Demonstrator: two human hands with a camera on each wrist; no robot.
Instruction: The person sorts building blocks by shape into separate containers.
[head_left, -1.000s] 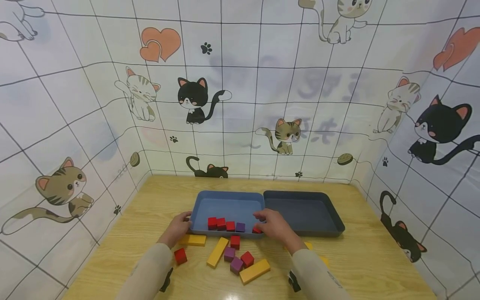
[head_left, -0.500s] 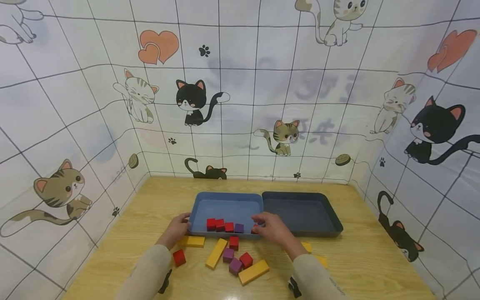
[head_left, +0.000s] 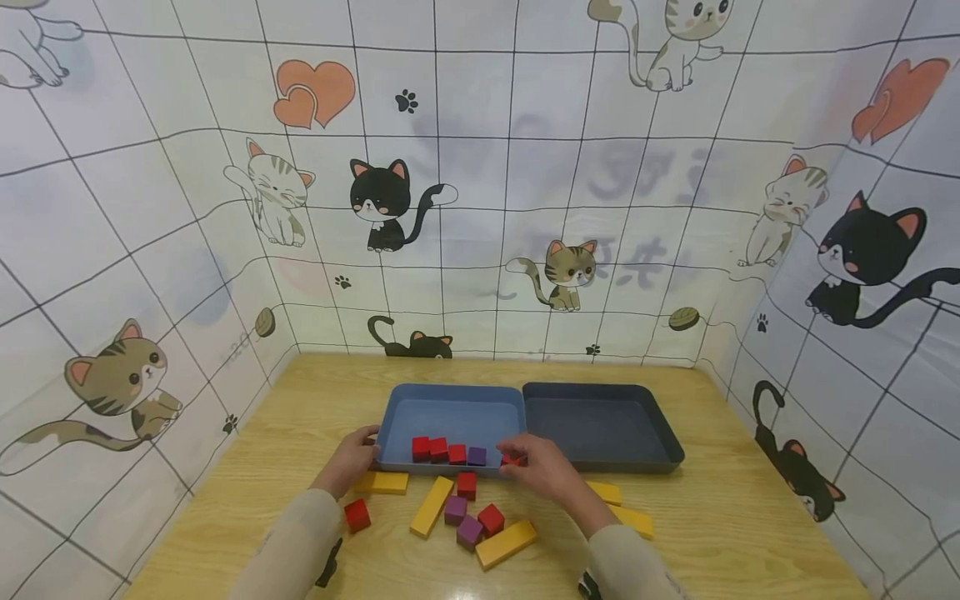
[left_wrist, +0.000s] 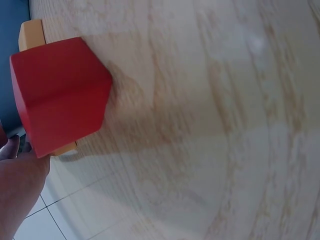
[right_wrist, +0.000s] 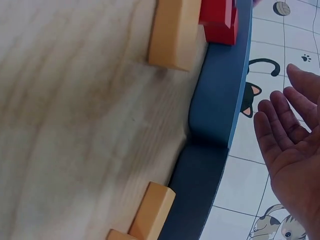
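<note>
A light blue tray (head_left: 450, 390) holds a row of three red cubes (head_left: 438, 450) and a purple cube (head_left: 477, 456) along its front wall. My left hand (head_left: 358, 448) holds the tray's front left corner, thumb along the rim. My right hand (head_left: 525, 457) hovers at the tray's front right corner, just beside another red cube (head_left: 510, 459). In the right wrist view the right hand (right_wrist: 290, 135) is flat, palm showing and fingers straight, holding nothing, next to the tray's wall (right_wrist: 220, 100). The left wrist view shows a loose red cube (left_wrist: 57, 95) close up.
A dark tray (head_left: 600, 390) stands empty against the blue one's right side. On the wooden table in front lie yellow bars (head_left: 432, 506), (head_left: 506, 543), (head_left: 382, 482), (head_left: 632, 521), red cubes (head_left: 357, 515), (head_left: 491, 518) and purple cubes (head_left: 455, 509). Cat-print walls enclose three sides.
My right hand has drawn back a little toward me, from over the tray's inside to its front rim, uncovering yellow bars on the right. The left hand has stayed put.
</note>
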